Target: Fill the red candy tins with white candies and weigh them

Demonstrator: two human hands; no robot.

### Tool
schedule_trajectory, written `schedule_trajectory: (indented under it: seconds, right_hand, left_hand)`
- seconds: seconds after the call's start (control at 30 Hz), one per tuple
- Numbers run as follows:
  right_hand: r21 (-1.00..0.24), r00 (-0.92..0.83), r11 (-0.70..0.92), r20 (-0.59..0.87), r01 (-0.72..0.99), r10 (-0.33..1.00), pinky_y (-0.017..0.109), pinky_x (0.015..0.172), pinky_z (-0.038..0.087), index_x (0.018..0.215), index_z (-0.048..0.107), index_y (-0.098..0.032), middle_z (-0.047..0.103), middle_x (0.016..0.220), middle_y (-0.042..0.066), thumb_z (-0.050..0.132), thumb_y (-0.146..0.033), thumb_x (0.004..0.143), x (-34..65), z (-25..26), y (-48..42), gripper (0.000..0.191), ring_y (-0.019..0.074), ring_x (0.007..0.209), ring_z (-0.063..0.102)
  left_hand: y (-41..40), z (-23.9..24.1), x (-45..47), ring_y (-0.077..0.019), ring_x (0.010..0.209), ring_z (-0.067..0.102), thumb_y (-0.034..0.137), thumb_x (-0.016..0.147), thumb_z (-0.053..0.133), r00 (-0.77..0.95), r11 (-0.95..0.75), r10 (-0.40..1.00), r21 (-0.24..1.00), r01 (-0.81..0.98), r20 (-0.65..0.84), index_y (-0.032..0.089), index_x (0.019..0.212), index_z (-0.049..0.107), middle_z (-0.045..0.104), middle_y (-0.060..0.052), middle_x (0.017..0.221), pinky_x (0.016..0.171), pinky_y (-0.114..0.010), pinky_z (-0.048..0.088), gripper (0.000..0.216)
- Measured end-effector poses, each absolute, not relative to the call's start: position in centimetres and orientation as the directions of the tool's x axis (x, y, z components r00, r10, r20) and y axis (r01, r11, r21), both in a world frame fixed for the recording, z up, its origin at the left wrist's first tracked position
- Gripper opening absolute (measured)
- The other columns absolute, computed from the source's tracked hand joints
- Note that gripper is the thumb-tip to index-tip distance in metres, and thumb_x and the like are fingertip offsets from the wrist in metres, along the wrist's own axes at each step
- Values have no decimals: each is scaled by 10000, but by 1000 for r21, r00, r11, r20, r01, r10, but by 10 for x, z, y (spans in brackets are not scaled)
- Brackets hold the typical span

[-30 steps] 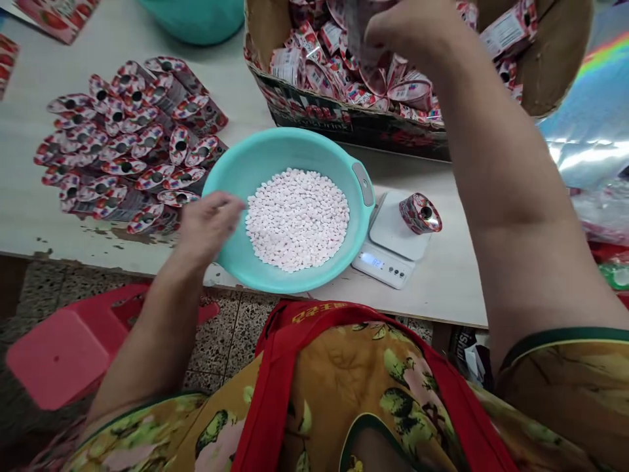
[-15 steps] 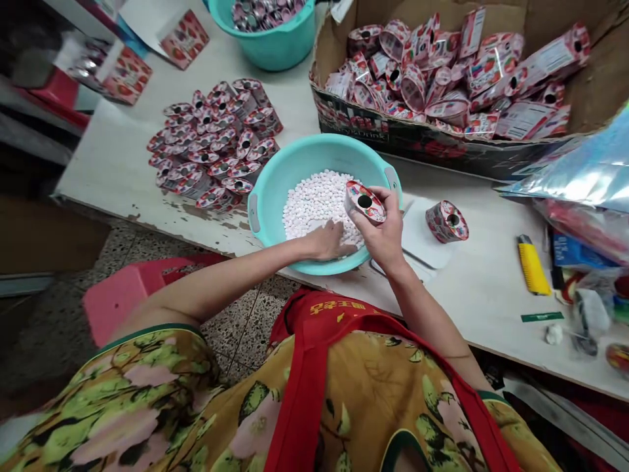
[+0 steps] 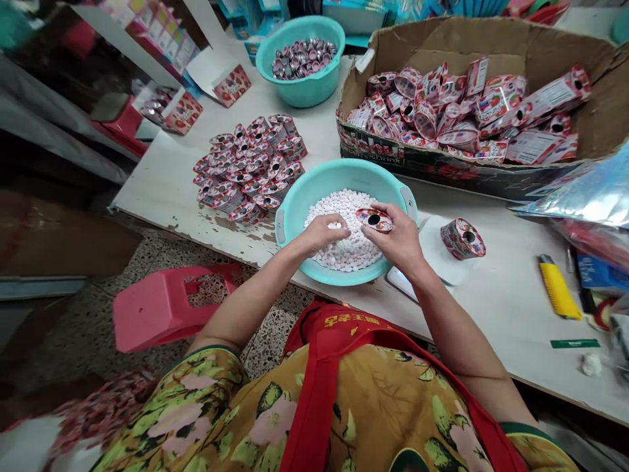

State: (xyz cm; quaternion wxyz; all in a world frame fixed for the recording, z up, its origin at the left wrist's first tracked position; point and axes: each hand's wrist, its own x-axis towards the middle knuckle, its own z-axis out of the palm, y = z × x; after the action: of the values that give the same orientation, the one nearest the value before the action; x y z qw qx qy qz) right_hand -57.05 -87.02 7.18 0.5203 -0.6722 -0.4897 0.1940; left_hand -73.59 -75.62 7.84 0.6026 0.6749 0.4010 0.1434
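My right hand (image 3: 401, 241) grips a small strawberry-printed container (image 3: 366, 215), its round dark hole facing up, over the turquoise basin (image 3: 295, 208). My left hand (image 3: 325, 233) is at the container's left, its curled fingers closed around a few small white candies; how many is hidden. Loose white candies (image 3: 351, 261) cover the basin's bottom beneath both hands. To the right, another printed container (image 3: 462, 238) stands on the edge of a white flat scale-like plate (image 3: 432, 229), its hole also upward.
Many similar containers (image 3: 250, 172) stand grouped left of the basin. Behind are a cardboard box (image 3: 373, 147) of more containers and a turquoise tub (image 3: 304, 92) of small metallic caps. A yellow cutter (image 3: 559, 287) lies at right; a pink stool (image 3: 147, 308) stands below left.
My left hand has come up out of the candies with some in its fingers, and moved left of the container. The right hand still holds the container, now turned a little. The camera view has shifted.
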Motion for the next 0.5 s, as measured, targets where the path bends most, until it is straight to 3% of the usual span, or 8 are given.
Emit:
schedule_trajectory:
  seconds: [0.1,0.23,0.33,0.5]
  right_hand:
    - [-875,382,4,215,484,899,435,959,531,1084,718,-240,729,1097,52,731,-274,722,-581,73,-874,363,263,1026,682]
    - [-908,343,11,169,419,924,414,952,528,1080,722,-227,742,1069,47,714,-271,728,-602,68,-869,355,262,1017,696]
    - [-908,362,-7,160,419,918,414,955,522,1073,717,-210,739,1075,59,714,-284,725,-610,64,-864,356,268,1022,694]
    - [-885,386,-51,150,462,910,403,917,530,1074,708,-226,736,1061,56,699,-283,729,-611,63,-858,349,266,1001,690]
  left_hand:
    - [-763,100,-730,-67,401,422,370,654,755,606,243,771,970,9,-198,201,776,575,556,37,616,391,-202,255,275]
    - [-773,106,-709,-109,537,593,386,717,704,443,261,892,897,-357,-84,216,849,528,621,24,723,509,-232,473,278]
    - [-775,100,-697,-142,680,688,410,754,715,339,213,939,879,-426,-63,221,883,515,677,7,830,631,-263,545,305]
    - [-771,96,-689,-125,625,659,538,788,743,275,153,959,936,-316,-64,228,847,524,637,28,737,559,-240,494,383]
